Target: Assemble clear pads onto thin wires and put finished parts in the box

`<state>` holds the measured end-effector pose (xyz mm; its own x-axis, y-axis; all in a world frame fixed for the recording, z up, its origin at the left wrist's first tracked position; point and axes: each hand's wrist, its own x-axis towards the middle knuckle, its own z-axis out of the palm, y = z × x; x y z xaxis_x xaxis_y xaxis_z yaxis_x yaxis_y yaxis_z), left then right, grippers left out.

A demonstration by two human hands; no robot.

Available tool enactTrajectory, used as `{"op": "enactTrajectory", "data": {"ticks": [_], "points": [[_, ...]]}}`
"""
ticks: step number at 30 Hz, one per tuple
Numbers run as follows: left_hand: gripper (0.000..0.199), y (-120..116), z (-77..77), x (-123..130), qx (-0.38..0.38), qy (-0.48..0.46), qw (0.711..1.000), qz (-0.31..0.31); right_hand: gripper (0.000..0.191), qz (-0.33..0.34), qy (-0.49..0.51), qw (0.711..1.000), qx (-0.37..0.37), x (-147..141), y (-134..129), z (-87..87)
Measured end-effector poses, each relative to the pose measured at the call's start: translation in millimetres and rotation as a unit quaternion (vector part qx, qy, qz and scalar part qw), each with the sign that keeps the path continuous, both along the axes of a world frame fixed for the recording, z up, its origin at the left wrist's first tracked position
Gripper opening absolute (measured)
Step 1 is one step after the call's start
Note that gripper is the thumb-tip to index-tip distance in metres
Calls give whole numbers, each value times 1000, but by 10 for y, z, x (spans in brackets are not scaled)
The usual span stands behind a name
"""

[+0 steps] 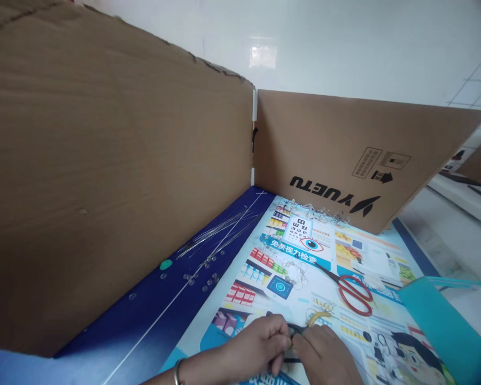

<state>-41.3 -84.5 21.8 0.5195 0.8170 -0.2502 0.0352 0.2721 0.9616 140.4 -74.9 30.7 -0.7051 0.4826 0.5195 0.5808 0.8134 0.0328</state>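
My left hand (260, 343), with a bracelet on its wrist, is closed in a pinch at the bottom middle. Close against it, my right hand (325, 354) is closed too, its fingertips meeting the left ones. What they pinch is tiny and mostly hidden; a dark tool part and a yellowish bit show between the fingers. A yellow curved piece (319, 318) juts out just beyond my right hand. Past the hands, red-handled scissors (356, 295) lie on the printed sheet (304, 299), blades pointing to the far left. Loops of clear thread with beads (295, 270) rest near the blade tips.
Loose clear beads (211, 279), thin wire strands (220, 231) and a green disc (165, 264) lie on the blue strip at left. Tall cardboard panels stand left (124, 160) and at the back (324, 139). Clear beaded pieces (316, 212) line the back panel. Teal material (444, 321) lies right.
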Motion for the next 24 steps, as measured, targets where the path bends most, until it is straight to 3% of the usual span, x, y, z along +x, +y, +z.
{"op": "enactTrajectory", "data": {"ticks": [4, 9, 19, 24], "points": [[20, -3, 69, -17, 129, 81, 988, -3, 34, -9, 10, 1000, -20, 33, 4, -63], [18, 11, 135, -48, 293, 210, 933, -4, 26, -17, 20, 999, -37, 59, -17, -116], [20, -5, 127, -68, 435, 268, 858, -42, 19, -14, -5, 999, -44, 65, -53, -147], [15, -4, 167, -54, 467, 335, 815, -71, 17, -20, 17, 997, -68, 33, -76, -122]]}}
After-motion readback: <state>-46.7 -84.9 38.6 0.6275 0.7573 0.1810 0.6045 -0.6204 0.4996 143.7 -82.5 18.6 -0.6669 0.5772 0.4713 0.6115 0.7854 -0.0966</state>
